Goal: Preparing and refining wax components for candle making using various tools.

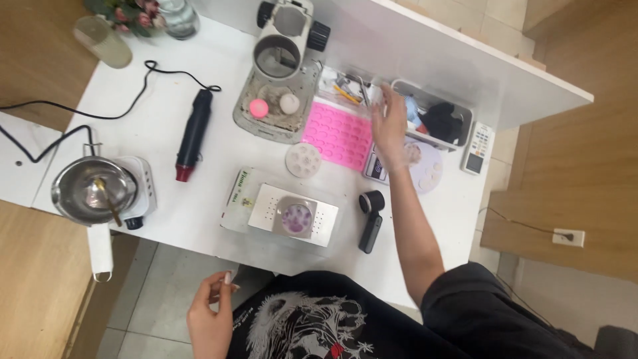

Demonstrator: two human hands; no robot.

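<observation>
My right hand (390,126) reaches across the white table (166,113) to its far side, fingers spread by a clear tray of small tools (345,83) and a white bin (438,116); whether it grips anything is hidden. Beside it lies a pink silicone mould (337,135), and a round white palette (428,166) shows under the wrist. My left hand (211,318) hangs below the near table edge, fingers loosely curled, holding nothing. A round mould with purple filling (296,217) sits on a silver plate near the front.
A black heat gun (193,133) with its cord lies centre left. A metal pot on a small white hotplate (100,189) stands at the left edge. A microscope (282,60) is at the back. A black handheld device (371,219) and a white remote (478,147) lie right.
</observation>
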